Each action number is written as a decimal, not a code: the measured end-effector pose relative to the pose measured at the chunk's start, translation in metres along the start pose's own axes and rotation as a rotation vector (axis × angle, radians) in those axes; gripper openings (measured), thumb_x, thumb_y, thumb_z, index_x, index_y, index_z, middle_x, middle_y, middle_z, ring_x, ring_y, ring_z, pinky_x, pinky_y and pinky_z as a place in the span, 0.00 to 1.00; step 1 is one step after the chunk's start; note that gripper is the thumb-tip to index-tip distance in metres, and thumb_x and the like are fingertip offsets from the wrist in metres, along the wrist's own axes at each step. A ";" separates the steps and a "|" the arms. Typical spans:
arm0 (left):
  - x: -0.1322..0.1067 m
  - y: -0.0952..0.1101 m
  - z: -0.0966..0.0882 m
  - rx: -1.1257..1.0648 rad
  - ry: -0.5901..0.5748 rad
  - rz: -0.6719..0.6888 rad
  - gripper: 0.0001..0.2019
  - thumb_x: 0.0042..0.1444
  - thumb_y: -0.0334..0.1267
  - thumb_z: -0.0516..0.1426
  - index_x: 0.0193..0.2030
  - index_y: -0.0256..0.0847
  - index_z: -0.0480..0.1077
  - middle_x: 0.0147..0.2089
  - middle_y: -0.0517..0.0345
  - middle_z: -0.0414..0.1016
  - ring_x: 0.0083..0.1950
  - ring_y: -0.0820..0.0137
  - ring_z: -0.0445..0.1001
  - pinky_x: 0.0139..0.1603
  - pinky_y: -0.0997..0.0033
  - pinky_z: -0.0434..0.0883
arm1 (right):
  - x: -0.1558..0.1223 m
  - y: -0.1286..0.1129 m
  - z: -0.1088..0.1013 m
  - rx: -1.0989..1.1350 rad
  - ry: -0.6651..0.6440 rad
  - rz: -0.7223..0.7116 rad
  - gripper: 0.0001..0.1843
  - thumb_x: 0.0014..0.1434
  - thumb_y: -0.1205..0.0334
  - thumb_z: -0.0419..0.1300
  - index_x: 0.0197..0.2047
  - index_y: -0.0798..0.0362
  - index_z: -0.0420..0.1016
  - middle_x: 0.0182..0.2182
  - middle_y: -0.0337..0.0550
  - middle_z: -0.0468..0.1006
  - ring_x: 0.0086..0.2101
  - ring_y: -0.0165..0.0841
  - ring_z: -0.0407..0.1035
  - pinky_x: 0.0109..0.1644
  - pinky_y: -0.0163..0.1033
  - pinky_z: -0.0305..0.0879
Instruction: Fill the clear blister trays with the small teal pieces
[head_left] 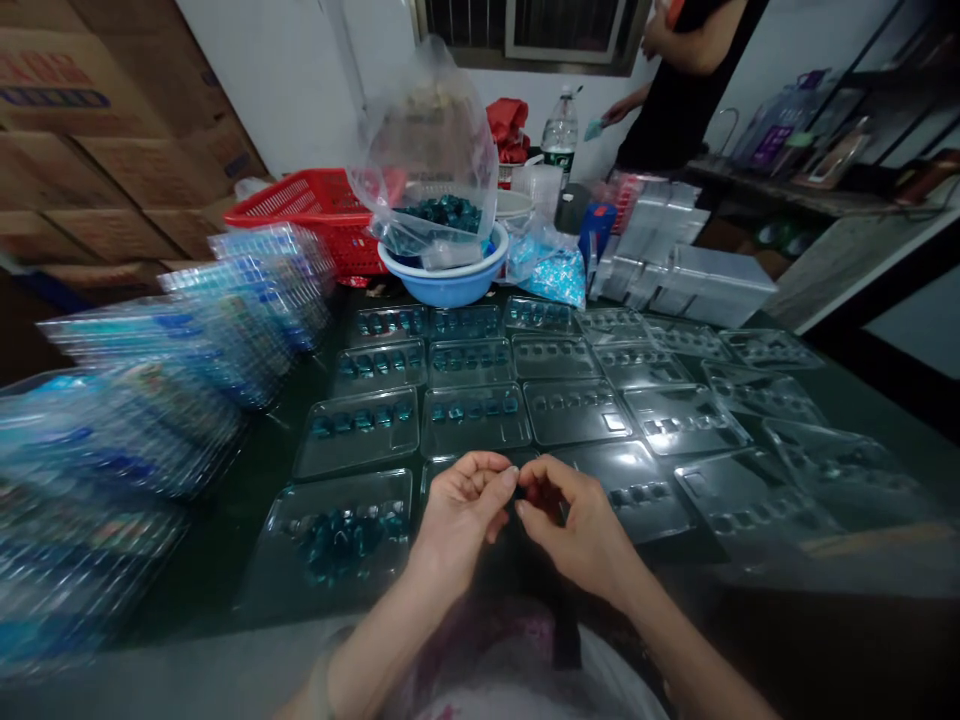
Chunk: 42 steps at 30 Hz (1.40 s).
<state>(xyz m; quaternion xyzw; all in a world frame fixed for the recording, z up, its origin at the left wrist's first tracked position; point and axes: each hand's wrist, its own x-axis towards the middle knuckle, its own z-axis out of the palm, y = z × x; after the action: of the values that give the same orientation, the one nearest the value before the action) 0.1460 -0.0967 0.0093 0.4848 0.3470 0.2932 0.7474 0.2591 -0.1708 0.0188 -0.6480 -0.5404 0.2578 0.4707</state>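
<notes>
My left hand [461, 515] is closed in a pinch, thumb against the fingers, above the near row of clear plastic trays [476, 432]. Close beside it, my right hand [581, 515] has curled fingers meeting the left fingertips. Whatever sits between them is small and dark, mostly hidden. Left of my hands, a loose heap of teal glossy pieces [341, 545] lies on a near tray. Several trays at the left and middle hold teal pieces in their slots. Trays toward the right show slots without teal in them.
Blurred stacks of filled packs [165, 390] line the left side. Behind the trays stand a red basket [300, 205], a blue basin [446, 288] with a bag of teal pieces, a bottle [560, 135] and stacked clear boxes [697, 280]. A person [679, 90] stands at the back right.
</notes>
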 end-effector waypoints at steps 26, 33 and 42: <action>-0.054 0.047 -0.165 0.779 0.659 0.195 0.15 0.45 0.43 0.60 0.40 0.40 0.70 0.30 0.58 0.72 0.28 0.72 0.67 0.26 0.77 0.63 | 0.022 0.038 -0.015 -0.659 -0.343 -0.108 0.11 0.54 0.71 0.51 0.38 0.53 0.71 0.31 0.41 0.71 0.31 0.32 0.67 0.34 0.36 0.61; -0.068 0.036 -0.175 1.095 0.295 0.281 0.22 0.41 0.40 0.62 0.46 0.47 0.69 0.47 0.50 0.70 0.45 0.59 0.68 0.36 0.69 0.68 | 0.017 0.058 -0.014 -0.648 -0.368 -0.122 0.20 0.54 0.69 0.50 0.51 0.51 0.65 0.35 0.46 0.72 0.33 0.34 0.68 0.33 0.37 0.64; -0.064 0.042 -0.168 0.906 0.354 0.345 0.07 0.41 0.35 0.62 0.31 0.42 0.75 0.36 0.53 0.72 0.32 0.67 0.70 0.31 0.74 0.65 | 0.019 0.025 -0.010 -0.456 -0.200 -0.060 0.23 0.55 0.62 0.53 0.55 0.47 0.59 0.28 0.39 0.71 0.23 0.30 0.64 0.28 0.36 0.61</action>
<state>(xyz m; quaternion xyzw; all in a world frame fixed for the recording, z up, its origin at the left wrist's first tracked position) -0.0312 -0.0437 0.0143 0.7531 0.4753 0.3100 0.3330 0.2840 -0.1554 0.0041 -0.6924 -0.6475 0.1781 0.2639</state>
